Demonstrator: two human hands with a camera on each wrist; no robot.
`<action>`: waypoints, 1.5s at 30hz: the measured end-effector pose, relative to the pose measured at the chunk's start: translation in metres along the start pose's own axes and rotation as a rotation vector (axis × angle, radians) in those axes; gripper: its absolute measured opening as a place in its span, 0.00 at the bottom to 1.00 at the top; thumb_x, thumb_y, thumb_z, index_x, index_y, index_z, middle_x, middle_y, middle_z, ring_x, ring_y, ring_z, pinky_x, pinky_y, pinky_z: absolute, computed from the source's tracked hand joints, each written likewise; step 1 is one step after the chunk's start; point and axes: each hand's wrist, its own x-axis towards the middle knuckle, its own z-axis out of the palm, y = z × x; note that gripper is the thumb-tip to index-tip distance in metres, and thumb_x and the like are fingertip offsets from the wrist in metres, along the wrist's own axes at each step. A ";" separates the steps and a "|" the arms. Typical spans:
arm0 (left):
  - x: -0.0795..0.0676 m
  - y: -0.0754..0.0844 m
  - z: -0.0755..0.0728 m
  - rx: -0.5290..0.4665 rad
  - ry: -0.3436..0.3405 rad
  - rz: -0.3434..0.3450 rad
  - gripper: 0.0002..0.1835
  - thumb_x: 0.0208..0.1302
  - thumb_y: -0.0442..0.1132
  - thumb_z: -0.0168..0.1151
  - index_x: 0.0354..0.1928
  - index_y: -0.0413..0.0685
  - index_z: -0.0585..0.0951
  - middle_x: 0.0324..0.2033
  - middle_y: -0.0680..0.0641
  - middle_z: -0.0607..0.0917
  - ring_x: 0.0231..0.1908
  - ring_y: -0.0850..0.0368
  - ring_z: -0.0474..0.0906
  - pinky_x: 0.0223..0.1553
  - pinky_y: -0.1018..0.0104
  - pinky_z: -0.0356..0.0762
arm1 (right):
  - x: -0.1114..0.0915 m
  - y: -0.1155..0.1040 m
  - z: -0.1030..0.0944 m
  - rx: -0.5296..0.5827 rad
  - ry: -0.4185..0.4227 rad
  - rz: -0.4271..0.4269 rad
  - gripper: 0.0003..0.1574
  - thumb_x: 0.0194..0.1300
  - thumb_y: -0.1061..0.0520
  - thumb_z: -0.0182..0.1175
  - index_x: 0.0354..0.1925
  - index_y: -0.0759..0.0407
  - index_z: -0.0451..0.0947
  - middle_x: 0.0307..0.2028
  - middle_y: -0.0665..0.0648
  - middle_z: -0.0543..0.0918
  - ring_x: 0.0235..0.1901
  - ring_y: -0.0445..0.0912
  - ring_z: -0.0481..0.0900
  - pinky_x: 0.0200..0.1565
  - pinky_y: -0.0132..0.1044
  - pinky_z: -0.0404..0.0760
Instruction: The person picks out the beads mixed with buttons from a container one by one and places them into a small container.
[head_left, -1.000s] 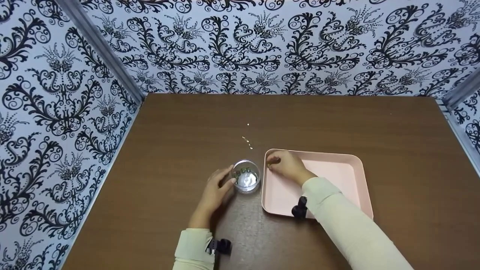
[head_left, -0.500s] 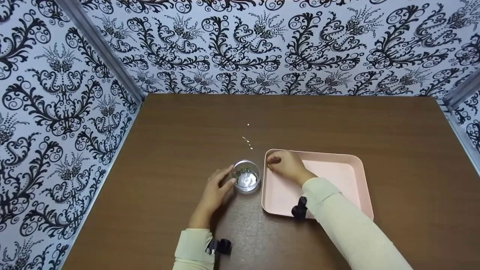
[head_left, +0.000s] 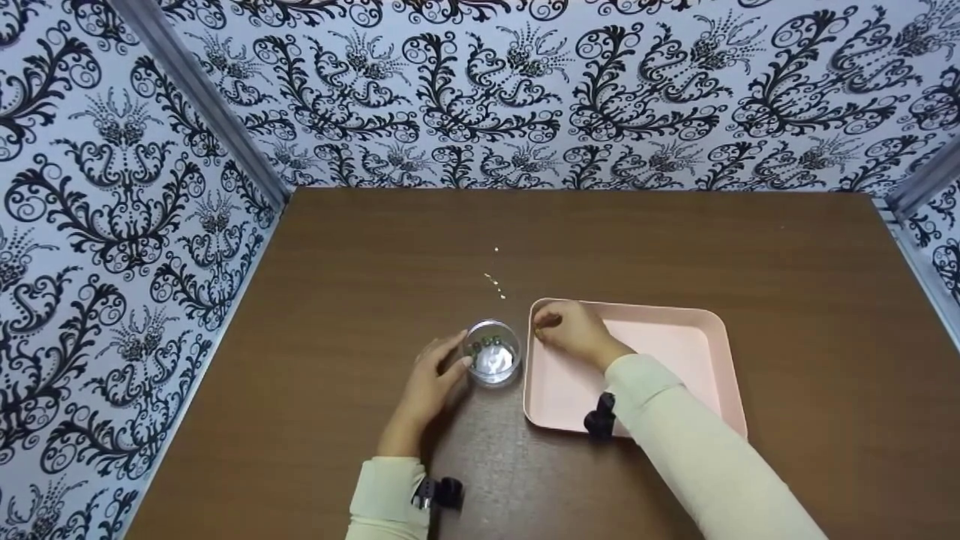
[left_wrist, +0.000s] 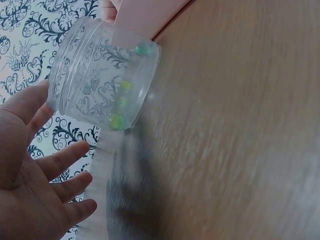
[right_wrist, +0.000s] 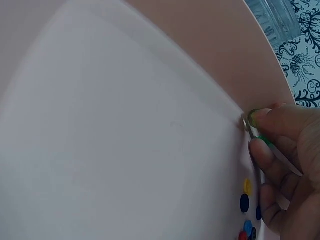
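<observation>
A clear round jar (head_left: 491, 364) stands just left of the pink tray (head_left: 660, 431). Several green marbles (left_wrist: 116, 121) lie inside it. The thumb and forefinger of my left hand (head_left: 433, 379) touch the jar's rim, while its other fingers extend loosely apart from it. Inside the tray's far left corner, my right hand (head_left: 574, 330) pinches a green marble (right_wrist: 253, 118) in the right wrist view. A thin grey edge and another bit of green (right_wrist: 265, 142) show by those fingertips; what they belong to is unclear.
Small round buttons, among them a yellow button (right_wrist: 247, 186) and a dark blue button (right_wrist: 244, 203), lie along the tray's side near my right hand. Small white specks (head_left: 495, 283) mark the brown table (head_left: 360, 262) beyond the jar. Patterned walls (head_left: 495, 90) stand around the table.
</observation>
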 end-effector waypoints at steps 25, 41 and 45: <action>-0.002 0.003 -0.001 0.021 -0.001 0.058 0.23 0.67 0.40 0.60 0.62 0.41 0.76 0.61 0.36 0.75 0.67 0.32 0.58 0.69 0.39 0.51 | -0.007 -0.014 -0.015 0.235 0.006 0.077 0.15 0.56 0.70 0.62 0.43 0.70 0.82 0.37 0.64 0.84 0.33 0.43 0.79 0.30 0.26 0.77; -0.001 0.001 -0.001 0.015 -0.004 0.072 0.23 0.67 0.41 0.60 0.63 0.42 0.75 0.60 0.37 0.75 0.65 0.36 0.64 0.67 0.40 0.55 | -0.014 -0.014 -0.019 0.333 0.011 0.162 0.18 0.57 0.62 0.67 0.47 0.67 0.81 0.41 0.60 0.84 0.36 0.43 0.78 0.34 0.36 0.81; 0.000 0.001 -0.001 0.016 -0.006 0.071 0.23 0.67 0.41 0.60 0.63 0.42 0.75 0.60 0.37 0.75 0.64 0.37 0.64 0.67 0.40 0.55 | -0.014 -0.015 -0.020 0.350 0.020 0.178 0.18 0.57 0.63 0.67 0.47 0.68 0.81 0.41 0.59 0.84 0.36 0.42 0.78 0.36 0.37 0.83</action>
